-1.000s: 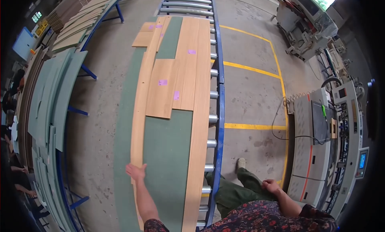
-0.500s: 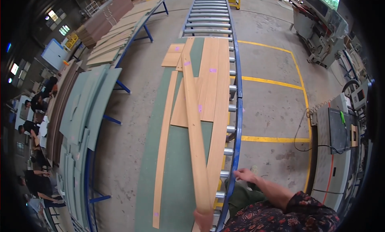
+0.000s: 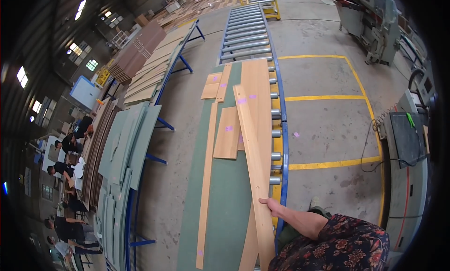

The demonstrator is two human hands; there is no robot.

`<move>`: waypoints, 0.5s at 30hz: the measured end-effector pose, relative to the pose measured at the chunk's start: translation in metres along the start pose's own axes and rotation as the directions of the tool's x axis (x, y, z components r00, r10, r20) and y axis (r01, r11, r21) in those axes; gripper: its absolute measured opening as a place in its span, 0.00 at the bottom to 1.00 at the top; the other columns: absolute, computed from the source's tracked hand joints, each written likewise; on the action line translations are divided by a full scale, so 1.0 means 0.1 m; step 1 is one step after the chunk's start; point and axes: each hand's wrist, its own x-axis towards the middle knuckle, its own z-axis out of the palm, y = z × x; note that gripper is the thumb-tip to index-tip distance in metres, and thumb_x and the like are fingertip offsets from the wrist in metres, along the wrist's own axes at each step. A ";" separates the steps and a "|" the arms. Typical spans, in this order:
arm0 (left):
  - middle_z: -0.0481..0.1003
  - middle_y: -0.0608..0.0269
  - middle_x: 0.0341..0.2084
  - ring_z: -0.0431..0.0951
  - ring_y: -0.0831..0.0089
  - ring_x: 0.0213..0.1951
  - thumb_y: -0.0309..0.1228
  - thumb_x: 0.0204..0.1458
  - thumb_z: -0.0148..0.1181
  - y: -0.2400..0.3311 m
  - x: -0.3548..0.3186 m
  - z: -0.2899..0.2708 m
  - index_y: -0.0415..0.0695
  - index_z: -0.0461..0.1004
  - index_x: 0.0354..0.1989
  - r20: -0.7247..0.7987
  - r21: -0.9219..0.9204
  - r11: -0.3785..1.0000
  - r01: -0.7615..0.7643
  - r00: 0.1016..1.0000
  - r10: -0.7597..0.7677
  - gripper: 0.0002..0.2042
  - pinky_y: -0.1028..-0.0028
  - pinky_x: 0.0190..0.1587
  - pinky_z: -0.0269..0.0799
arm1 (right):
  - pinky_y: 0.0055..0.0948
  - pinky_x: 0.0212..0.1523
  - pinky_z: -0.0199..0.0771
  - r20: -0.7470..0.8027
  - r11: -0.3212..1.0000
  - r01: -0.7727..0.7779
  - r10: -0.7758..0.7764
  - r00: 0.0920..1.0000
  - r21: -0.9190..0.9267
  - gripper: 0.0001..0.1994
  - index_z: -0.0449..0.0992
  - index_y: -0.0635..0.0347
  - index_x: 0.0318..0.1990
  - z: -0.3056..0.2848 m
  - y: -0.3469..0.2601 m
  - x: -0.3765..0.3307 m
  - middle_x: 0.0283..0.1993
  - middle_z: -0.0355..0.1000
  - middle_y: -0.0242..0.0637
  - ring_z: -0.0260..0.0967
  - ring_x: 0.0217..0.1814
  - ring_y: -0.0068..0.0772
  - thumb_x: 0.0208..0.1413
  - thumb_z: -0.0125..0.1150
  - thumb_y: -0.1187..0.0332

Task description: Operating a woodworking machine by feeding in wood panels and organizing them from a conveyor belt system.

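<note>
Your right hand (image 3: 272,207) was closed on the right-hand edge of the long drilled wooden plank (image 3: 250,154), thumb over the upper face, the other fingers mostly hidden at the edge. Your left hand was out of view, so I couldn't tell its state; the right was the only one seen at the plank.

The plank lay immediately left of that hand, its long axis running away from you and slanting a little left toward the far end. Most of its length stretched ahead of your grip, with a shorter part coming back toward your body. It crossed above the wide wooden boards (image 3: 256,79); whether it touched them along its length was unclear.

Left of the plank, apart from your hand, were a short wooden board (image 3: 227,139) and, farther left, a narrow wooden strip (image 3: 206,186), lying lengthwise. Both rested on the green panel (image 3: 227,200), which sat on the roller conveyor (image 3: 245,31).
</note>
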 end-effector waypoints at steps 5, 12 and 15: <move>0.70 0.49 0.55 0.69 0.51 0.56 0.47 0.47 0.62 -0.16 -0.13 -0.08 0.43 0.69 0.55 -0.031 0.051 0.992 -0.112 0.993 0.114 0.29 0.52 0.57 0.64 | 0.38 0.61 0.69 0.201 0.995 0.059 -0.073 0.977 0.075 0.24 0.68 0.69 0.58 -0.25 -0.42 -0.99 0.56 0.73 0.43 0.71 0.58 0.39 0.56 0.64 0.67; 0.70 0.52 0.56 0.69 0.53 0.57 0.51 0.49 0.60 0.30 -0.05 0.29 0.45 0.71 0.55 0.140 -0.014 0.823 -0.568 0.814 0.564 0.29 0.51 0.58 0.63 | 0.35 0.67 0.59 0.377 0.891 0.426 -0.453 0.808 0.158 0.24 0.67 0.62 0.60 -0.99 -1.03 -2.24 0.59 0.70 0.37 0.65 0.63 0.29 0.57 0.62 0.68; 0.72 0.50 0.50 0.72 0.51 0.51 0.44 0.43 0.65 0.64 0.38 0.55 0.42 0.72 0.52 0.304 0.031 0.628 -0.777 0.606 0.735 0.28 0.50 0.54 0.65 | 0.39 0.68 0.58 0.474 0.566 0.713 -0.803 0.362 0.414 0.22 0.65 0.64 0.61 -1.61 -1.52 -3.13 0.60 0.68 0.43 0.64 0.64 0.38 0.62 0.53 0.62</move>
